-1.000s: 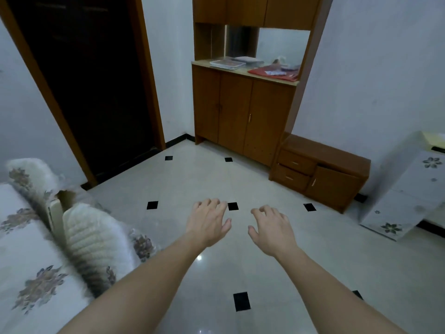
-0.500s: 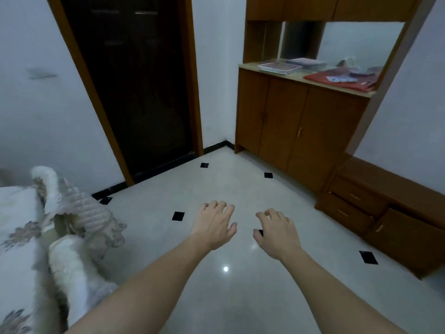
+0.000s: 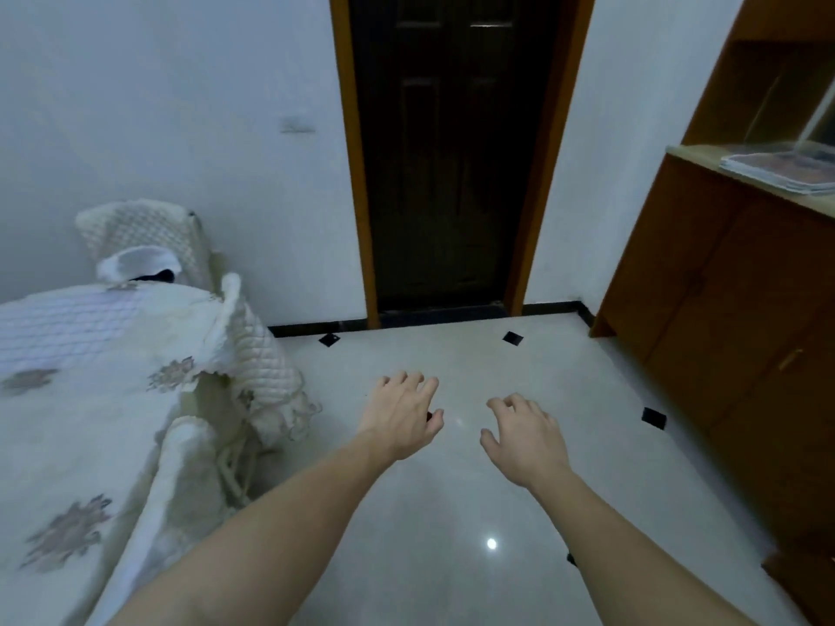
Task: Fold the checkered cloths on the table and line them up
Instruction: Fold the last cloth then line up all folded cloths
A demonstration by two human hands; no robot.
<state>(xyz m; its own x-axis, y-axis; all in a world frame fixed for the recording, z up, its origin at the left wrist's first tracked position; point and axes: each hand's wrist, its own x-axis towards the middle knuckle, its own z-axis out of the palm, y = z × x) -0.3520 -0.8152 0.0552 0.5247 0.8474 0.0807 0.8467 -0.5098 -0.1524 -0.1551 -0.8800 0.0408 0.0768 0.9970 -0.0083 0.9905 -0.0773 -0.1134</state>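
Note:
No checkered cloth and no table show in the head view. My left hand [image 3: 402, 417] is stretched out in front of me over the pale tiled floor, fingers relaxed and holding nothing. My right hand [image 3: 524, 438] is held out beside it at about the same height, fingers loosely spread and bent, also holding nothing. The two hands are apart, roughly a hand's width between them.
A sofa under a white quilted floral cover [image 3: 90, 377] fills the left. A dark door in a wooden frame [image 3: 452, 164] stands straight ahead. A wooden cabinet [image 3: 732, 309] with a stack of papers [image 3: 781, 171] on top lines the right wall. The glossy floor [image 3: 452, 535] lies between them.
The view has swung left: the door has moved from the left to the middle, the cabinet has slid to the right edge and more of the sofa shows. Both hands stay held out.

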